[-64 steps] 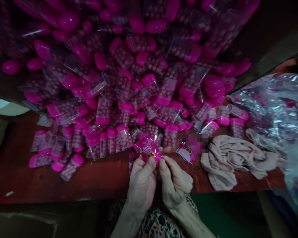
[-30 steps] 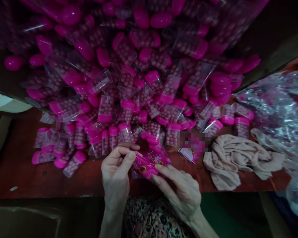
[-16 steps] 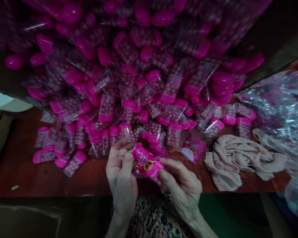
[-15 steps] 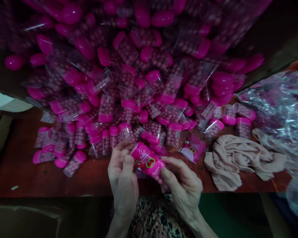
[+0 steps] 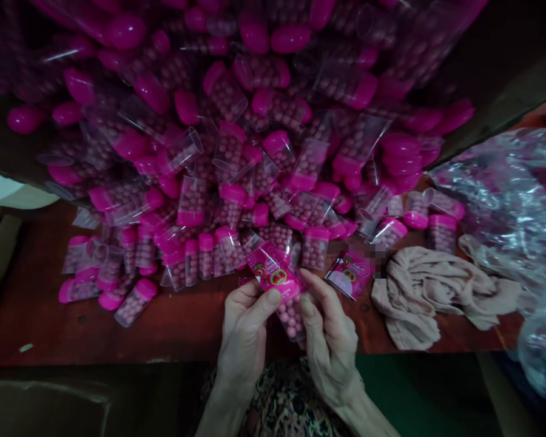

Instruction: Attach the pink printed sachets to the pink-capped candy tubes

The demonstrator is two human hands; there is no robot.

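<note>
Between my hands is a tilted clear plastic container of pink balls (image 5: pixel 292 320), its upper part wrapped by a printed pink label sleeve (image 5: pixel 273 270). My left hand (image 5: pixel 248 325) pinches the sleeve at its lower left, thumb on the printed front. On the other side, my right hand (image 5: pixel 330 334) grips the container along its right edge, with thumb and fingers closed. The fingers behind the container are hidden. To the right, a flat stack of printed labels (image 5: pixel 349 274) lies on the table, touched by neither hand.
A large heap of pink-capped containers (image 5: pixel 227 145) spills over the red-brown table (image 5: pixel 182 328). Several more lie at its left, one nearest the edge (image 5: pixel 136 302). A crumpled beige cloth (image 5: pixel 437 291) and shiny clear plastic wrap (image 5: pixel 505 206) lie on the right.
My left hand has moved right and down, its thumb now on the sleeve's lower part. The sleeve and container have turned more upright, showing more of the balls below.
</note>
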